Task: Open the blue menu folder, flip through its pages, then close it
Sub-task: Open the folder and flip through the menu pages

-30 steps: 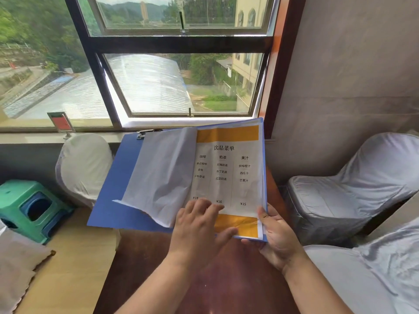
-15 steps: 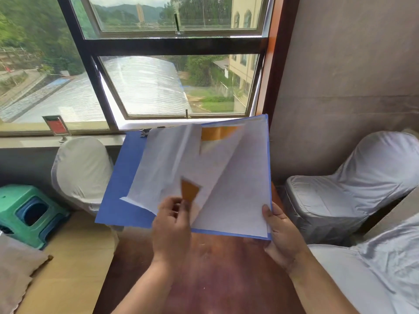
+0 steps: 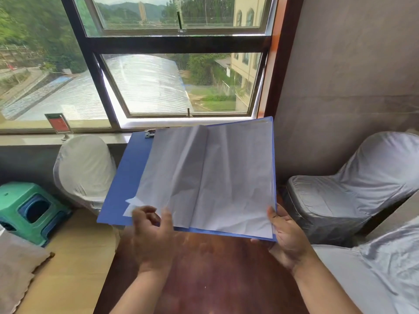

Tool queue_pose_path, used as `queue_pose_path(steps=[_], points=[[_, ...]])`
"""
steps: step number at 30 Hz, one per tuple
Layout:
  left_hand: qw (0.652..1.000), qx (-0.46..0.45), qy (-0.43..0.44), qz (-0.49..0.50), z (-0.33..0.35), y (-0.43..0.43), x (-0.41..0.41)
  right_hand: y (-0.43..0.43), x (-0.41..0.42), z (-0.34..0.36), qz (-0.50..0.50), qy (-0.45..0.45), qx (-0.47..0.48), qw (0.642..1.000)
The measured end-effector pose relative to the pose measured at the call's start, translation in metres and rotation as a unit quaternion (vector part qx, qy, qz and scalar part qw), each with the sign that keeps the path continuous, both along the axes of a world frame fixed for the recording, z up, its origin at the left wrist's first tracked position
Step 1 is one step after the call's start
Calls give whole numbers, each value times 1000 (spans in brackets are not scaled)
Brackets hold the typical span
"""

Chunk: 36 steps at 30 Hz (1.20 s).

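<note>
The blue menu folder point(image 3: 123, 182) is held open in the air above a dark red-brown table point(image 3: 215, 275). Its white pages point(image 3: 226, 177) lie with blank, creased backs facing me, and no print shows. A metal clip point(image 3: 149, 133) sits at the folder's top edge. My right hand point(image 3: 286, 236) grips the folder's lower right corner from below, thumb on the page edge. My left hand point(image 3: 152, 232) is at the lower edge of the left pages, with its fingers curled at the corner of the turned sheet; whether it pinches the sheet is unclear.
A window point(image 3: 172, 64) fills the wall ahead, with a small red sign point(image 3: 59, 124) on the sill. Covered chairs stand at the left point(image 3: 85, 168) and right point(image 3: 353, 191). A green stool point(image 3: 29, 209) sits on a light wooden bench point(image 3: 74, 257) to the left.
My left hand turned the printed drinks page over to the left. The orange-banded print is gone from sight and only blank backs show. The right hand kept its grip.
</note>
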<state>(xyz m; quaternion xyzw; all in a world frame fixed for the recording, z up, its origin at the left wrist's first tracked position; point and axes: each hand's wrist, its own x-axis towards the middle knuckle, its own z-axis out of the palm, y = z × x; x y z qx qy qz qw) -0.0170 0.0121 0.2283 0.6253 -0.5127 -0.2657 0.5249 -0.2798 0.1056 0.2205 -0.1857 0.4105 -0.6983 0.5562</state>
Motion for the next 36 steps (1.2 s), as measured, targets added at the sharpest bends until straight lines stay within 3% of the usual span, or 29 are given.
queue_pose_path(steps=[1,3,4,6,10,19,21,24,26,30,32,36], points=[[992,-76,-90,-38,3,7,-4,-1,1,0,-1,-1,1,1000],[936,-213,-250,-126,4,17,-18,-2,5,1,1,-2,2,1000],[908,-238,-301,-167,6,20,-27,-3,8,2,5,-4,1,1000],[883,-210,-355,-224,10,23,-43,-5,14,3,16,-13,-8,1000],[870,-168,-388,-253,10,23,-56,-7,19,5,42,-32,-33,998],[902,-206,-296,-235,11,16,-52,-2,15,11,28,19,-11,999],[943,-153,-207,-210,14,16,-46,1,11,12,21,11,-17,1000],[987,-16,29,-155,19,11,-34,5,0,10,13,9,-14,1000],[977,54,171,-115,19,2,-22,7,-5,10,14,1,-16,1000],[943,127,303,-49,16,-12,-2,8,-11,8,7,2,-11,1000],[957,110,263,-55,13,-12,4,8,-13,7,9,4,-12,1000],[991,95,77,-59,1,-9,13,8,-14,8,17,7,-17,1000]])
